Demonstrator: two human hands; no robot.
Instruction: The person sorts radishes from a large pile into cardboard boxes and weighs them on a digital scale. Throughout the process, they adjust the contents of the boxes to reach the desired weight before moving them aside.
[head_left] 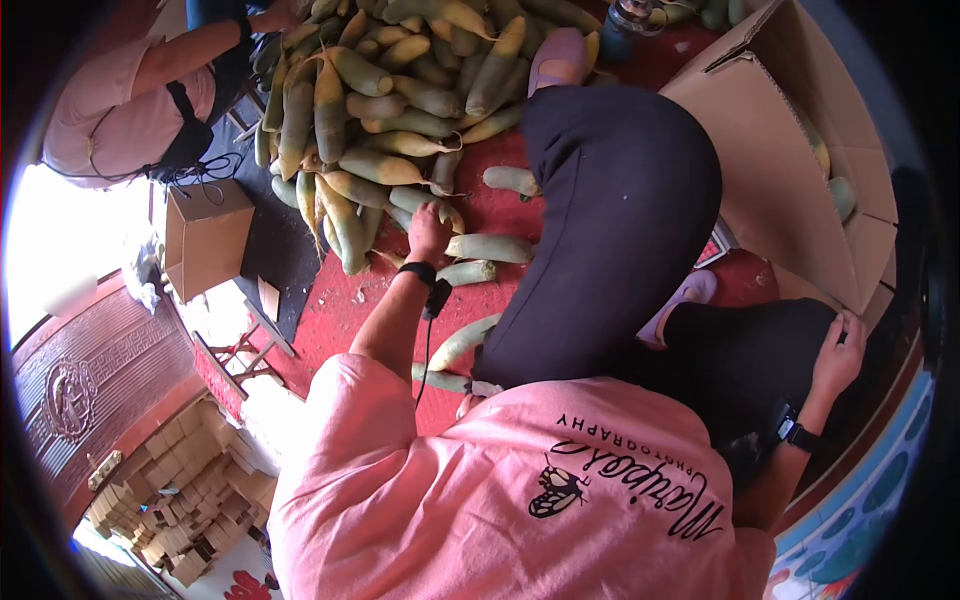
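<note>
- On the red floor (335, 310), at the near edge of the heap, the left hand (430, 232) is laid over the tip of a long gourd (408, 198); its fingers are curled down around that tapered end.
- A black band (418, 272) is worn on the left wrist, and a thin black cable (428, 335) hangs from it.
- The right hand (840, 355) is pressed against the lower edge of a large cardboard box (775, 170). Its fingers are bent at the flap, but it cannot be told whether the edge is gripped or only touched.
- A dark square watch (790, 430) is strapped to the right wrist.
- Just beside the left hand, three loose gourds (490, 247) lie apart from the heap: smooth, cylindrical, pale green, with blunt ends.
- Beyond the hand, a pile of gourds (400, 90) is heaped many deep; the skins are shaded from dull green to yellow, and several are curved or pointed.
- Between the hands, bent legs in black fabric (620, 220) are seen, with a soft pink shirt (520, 490) nearest the camera and pink slippers (560, 55) on the feet.
- Rounded green shapes (840, 195) can be made out inside the large box.
- To the left, a small open carton (205, 235) of plain brown board is set near the floor covering's edge.
- Beyond it, another person (110, 110) in a pink top is bent towards the pile.
</note>
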